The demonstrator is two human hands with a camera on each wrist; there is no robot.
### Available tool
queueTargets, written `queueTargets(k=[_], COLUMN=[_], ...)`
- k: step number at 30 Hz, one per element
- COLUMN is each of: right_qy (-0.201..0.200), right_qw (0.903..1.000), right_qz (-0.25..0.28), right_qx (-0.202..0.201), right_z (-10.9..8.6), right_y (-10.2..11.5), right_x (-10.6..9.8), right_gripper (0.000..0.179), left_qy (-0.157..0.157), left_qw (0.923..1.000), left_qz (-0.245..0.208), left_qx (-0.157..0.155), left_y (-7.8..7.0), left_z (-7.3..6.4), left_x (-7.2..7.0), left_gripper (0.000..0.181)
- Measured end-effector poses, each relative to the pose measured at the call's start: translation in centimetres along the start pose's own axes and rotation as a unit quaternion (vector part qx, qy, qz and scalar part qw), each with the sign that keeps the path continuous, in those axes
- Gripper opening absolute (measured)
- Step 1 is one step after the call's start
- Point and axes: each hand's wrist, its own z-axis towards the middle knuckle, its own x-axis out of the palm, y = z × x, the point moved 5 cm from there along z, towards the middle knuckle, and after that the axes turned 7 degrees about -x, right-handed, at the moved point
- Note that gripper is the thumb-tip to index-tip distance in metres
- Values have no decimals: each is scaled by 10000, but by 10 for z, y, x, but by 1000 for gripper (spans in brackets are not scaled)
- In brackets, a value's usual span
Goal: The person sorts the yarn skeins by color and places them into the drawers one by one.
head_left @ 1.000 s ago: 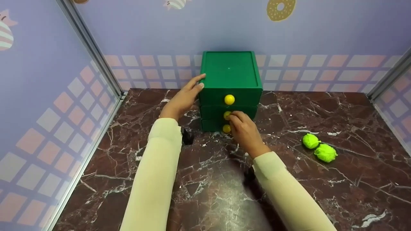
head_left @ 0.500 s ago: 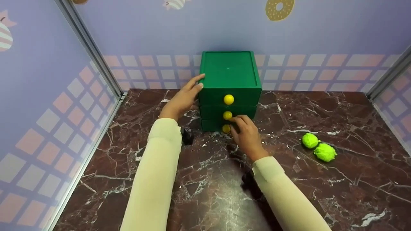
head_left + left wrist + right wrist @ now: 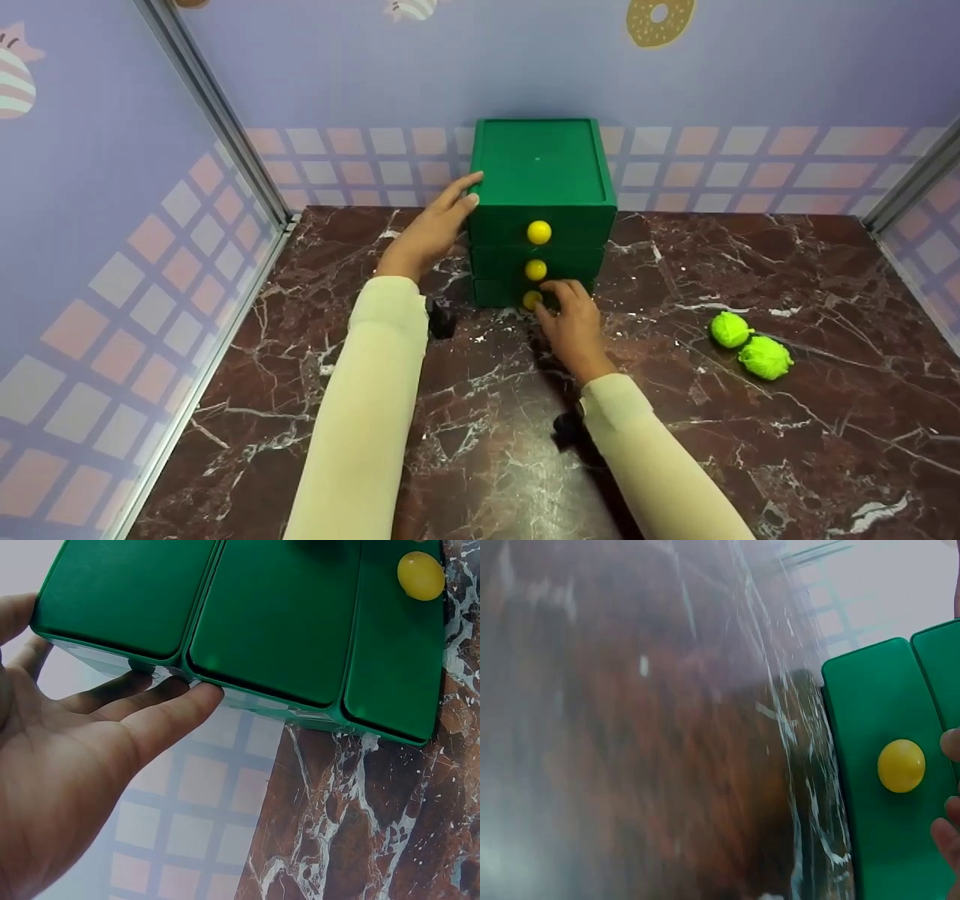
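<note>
A green drawer unit (image 3: 537, 161) with three drawers stands against the back wall, each drawer front bearing a round yellow knob. My left hand (image 3: 427, 234) rests along the unit's left side, its thumb at the top front corner. In the left wrist view its fingers (image 3: 169, 716) lie extended against that side wall. My right hand (image 3: 574, 322) is at the bottom drawer, fingertips close beside the bottom knob (image 3: 532, 301). The right wrist view shows a gap between its fingertips (image 3: 946, 836) and this yellow knob. The middle knob (image 3: 535, 270) and the top knob (image 3: 538, 232) are untouched.
Two bright yellow-green balls (image 3: 765, 358), which look like yarn, lie side by side on the dark red marbled table (image 3: 495, 450), right of the unit. Patterned lilac panels (image 3: 360, 75) stand at the back and both sides.
My right hand has let go of the middle knob and moved down to the bottom one. The left hand stays at the unit's side, and all drawers stay closed.
</note>
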Motion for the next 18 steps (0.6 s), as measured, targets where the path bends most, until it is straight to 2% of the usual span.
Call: queueTargets(k=[2,9,11,18], right_qy=[69,228,203,183], right_qw=[9995,9921,9886,9795], right_qz=[125,511,649,1017], right_qx=[268,1119,1341,1731], right_z=[0,0,0,-2], right_y=[-2,-9,-11,-14], right_x=[3,11,13,21], right_gripper=[22,25,25,24], left_qy=[-47,57,76,60], left_qw=[10000,9998,9999,9998], left_qz=[67,39,8,62], left_qx=[22,-160,-140,-165], left_y=[3,-13,-13,-13], left_z=[3,-15,-15,-17], left_x=[-2,4,4,5], left_gripper=[43,47,47,48])
